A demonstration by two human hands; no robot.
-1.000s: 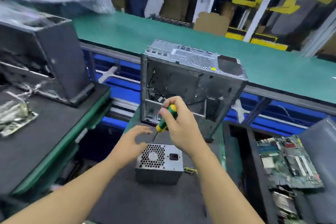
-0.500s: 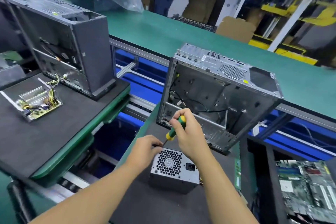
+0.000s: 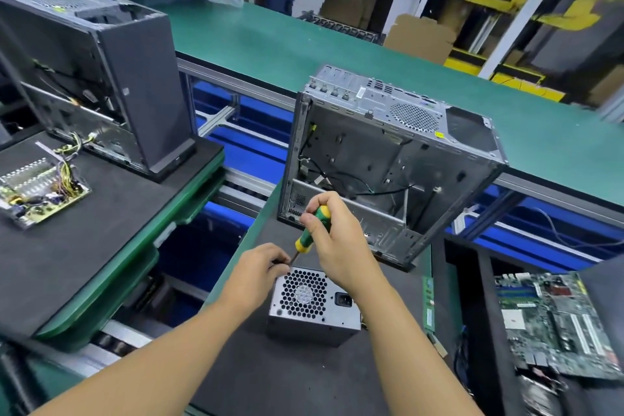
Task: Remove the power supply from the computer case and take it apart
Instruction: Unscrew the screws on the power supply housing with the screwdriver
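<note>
Dark surface (image 3: 270,375) carries the supply (image 3: 312,309) before the open case (image 3: 388,159). My right hand's (image 3: 341,246) fingers clamp the screwdriver (image 3: 312,230); left hand's (image 3: 258,268) fingers pinch its shaft at the supply's corner.

Left hand (image 3: 256,270), formerly open in mid-air, now curled at power supply (image 3: 314,314) corner

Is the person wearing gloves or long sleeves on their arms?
No. The left hand and right hand are bare, without gloves. No sleeves, watch or bracelet show anywhere up to the picture's edge.
</note>
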